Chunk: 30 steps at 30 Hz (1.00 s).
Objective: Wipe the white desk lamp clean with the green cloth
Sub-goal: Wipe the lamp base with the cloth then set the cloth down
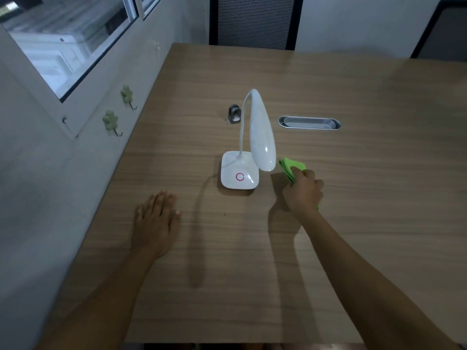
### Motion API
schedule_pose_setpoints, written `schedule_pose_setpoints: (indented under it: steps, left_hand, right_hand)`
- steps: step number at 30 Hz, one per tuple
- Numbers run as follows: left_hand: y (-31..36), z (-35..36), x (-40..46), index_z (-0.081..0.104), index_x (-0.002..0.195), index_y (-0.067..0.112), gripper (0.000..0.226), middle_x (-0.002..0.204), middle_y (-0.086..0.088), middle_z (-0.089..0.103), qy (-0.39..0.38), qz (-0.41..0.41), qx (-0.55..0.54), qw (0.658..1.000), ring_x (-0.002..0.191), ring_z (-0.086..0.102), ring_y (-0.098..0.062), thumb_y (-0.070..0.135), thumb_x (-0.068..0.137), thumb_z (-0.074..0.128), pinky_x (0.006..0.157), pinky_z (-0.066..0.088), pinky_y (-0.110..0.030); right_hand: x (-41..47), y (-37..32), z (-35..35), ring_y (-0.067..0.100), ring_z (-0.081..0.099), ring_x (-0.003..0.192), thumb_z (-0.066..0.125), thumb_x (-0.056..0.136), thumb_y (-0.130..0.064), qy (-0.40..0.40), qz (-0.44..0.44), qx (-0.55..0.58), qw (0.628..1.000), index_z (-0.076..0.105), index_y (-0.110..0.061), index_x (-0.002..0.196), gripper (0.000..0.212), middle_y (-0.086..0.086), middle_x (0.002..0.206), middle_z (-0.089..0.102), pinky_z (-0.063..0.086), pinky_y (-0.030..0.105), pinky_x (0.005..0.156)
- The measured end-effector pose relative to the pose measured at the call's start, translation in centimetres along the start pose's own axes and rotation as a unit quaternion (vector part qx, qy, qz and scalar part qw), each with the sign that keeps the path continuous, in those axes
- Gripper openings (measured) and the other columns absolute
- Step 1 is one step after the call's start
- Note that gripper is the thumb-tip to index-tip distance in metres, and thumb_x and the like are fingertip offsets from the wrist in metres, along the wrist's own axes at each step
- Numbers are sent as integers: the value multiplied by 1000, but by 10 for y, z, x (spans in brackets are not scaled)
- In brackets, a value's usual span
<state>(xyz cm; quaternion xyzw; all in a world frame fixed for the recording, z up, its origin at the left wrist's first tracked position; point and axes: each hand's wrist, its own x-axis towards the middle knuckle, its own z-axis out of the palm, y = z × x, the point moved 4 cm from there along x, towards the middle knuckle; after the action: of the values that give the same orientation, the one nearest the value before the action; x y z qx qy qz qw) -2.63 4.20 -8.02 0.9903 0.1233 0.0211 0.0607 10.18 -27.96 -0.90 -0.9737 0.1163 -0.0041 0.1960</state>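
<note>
The white desk lamp [241,173] stands in the middle of the wooden table [353,198], with a square base bearing a pink ring, a thin bent neck and a long head drooping over the base's right side. Just right of the lamp head lies the green cloth [290,166], bunched on the table. My right hand [303,193] is closed on the cloth, fingers over its near part, a little apart from the lamp. My left hand [156,218] rests flat on the table, fingers together and extended, left of and nearer than the base, holding nothing.
A small dark metal object [234,113] sits behind the lamp. An oval metal cable slot [309,123] is set in the table to the right. A wall with two green hooks [111,121] and a window runs along the left. A chair back [255,21] stands beyond the far edge.
</note>
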Motion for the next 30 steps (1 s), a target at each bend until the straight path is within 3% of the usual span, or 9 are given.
schedule_pose_setpoints:
  steps: [5,10,13,16,21,26,30]
  left_hand:
    - [0,1,1,38,139,21,63,149,-7,40,-8,0,-5,1000,140,31,-27,48,87,16,110,25,-54]
    - [0,2,1,41,138,19,62,148,-10,42,-7,3,-5,1000,138,34,-30,47,88,17,109,27,-56]
    - [1,1,0,42,138,18,61,148,-11,42,-9,3,-7,1000,138,35,-30,45,88,18,108,28,-57]
    - [1,0,1,41,138,17,63,148,-11,41,-10,5,-6,1000,139,34,-30,46,87,17,108,27,-57]
    - [0,2,2,36,141,18,66,152,-9,35,-22,-4,-6,1000,142,28,-29,47,86,14,111,23,-56]
    - [0,2,3,35,141,18,65,152,-10,35,-30,-2,-2,1000,141,28,-31,46,86,16,110,24,-57]
    - [0,2,3,31,143,18,65,154,-9,30,-40,1,-3,999,143,24,-29,47,86,16,112,21,-56]
  right_hand:
    - [-18,18,10,43,37,118,52,87,-13,-19,20,-12,1000,47,-17,131,44,15,140,38,39,50,96]
    - [-26,24,17,39,44,118,52,83,-33,-36,-91,-45,994,49,-17,129,49,14,137,47,38,48,96]
    - [-26,31,16,33,50,121,45,88,-50,-18,-140,-75,987,58,-21,119,45,6,133,57,26,55,106]
    - [-19,40,15,30,40,132,42,94,-40,-37,-172,-111,978,57,-25,119,33,-2,137,56,13,61,111]
    - [-8,47,4,32,36,133,52,85,-25,-84,-242,-183,949,50,-20,122,38,3,131,60,26,49,105]
    - [-4,47,9,34,41,133,56,83,-9,-154,-295,-135,933,46,-13,131,49,7,145,47,38,46,105]
    - [-4,45,14,31,30,141,51,82,3,-186,-279,-133,933,34,-7,140,61,16,148,39,28,47,114]
